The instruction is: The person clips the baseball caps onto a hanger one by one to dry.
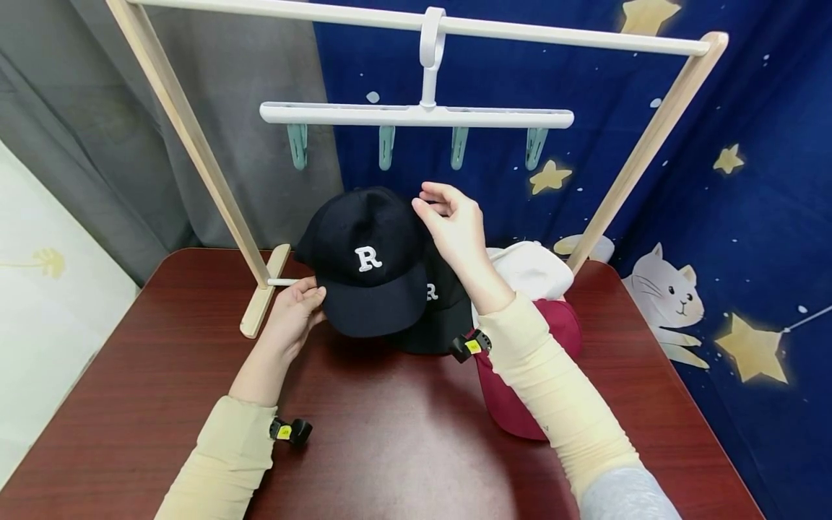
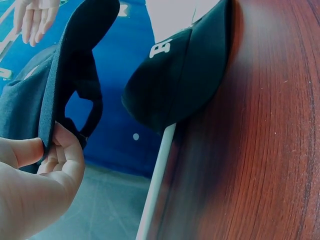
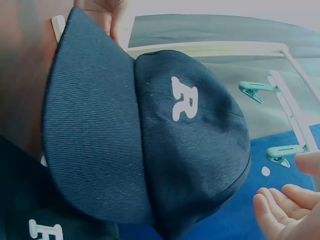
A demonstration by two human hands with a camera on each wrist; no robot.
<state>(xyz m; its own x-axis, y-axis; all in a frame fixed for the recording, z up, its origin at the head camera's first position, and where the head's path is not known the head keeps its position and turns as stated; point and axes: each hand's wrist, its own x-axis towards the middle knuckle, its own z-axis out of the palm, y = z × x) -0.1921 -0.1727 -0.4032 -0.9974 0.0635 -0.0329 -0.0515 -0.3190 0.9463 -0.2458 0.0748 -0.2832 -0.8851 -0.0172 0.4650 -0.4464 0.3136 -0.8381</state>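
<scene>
My left hand [image 1: 295,314] pinches the brim edge of a navy baseball cap [image 1: 351,231] with a white R, thumb on one side and fingers on the other in the left wrist view. The cap is held above the table, its crown facing up. My right hand [image 1: 455,224] is raised beside the crown, fingers loosely bent, apart from the cap and holding nothing. Behind the held cap, a black cap [image 1: 435,325] with an R lies on the table. Overhead hangs a white hanger [image 1: 416,115] with several teal clips [image 1: 386,148], none gripping anything.
A wooden rack [image 1: 617,152] with a white top bar [image 1: 552,35] stands on the red-brown table [image 1: 390,433]. Under my right forearm lie a white cap [image 1: 529,271] and a maroon cap [image 1: 507,397]. Grey and starry blue curtains hang behind.
</scene>
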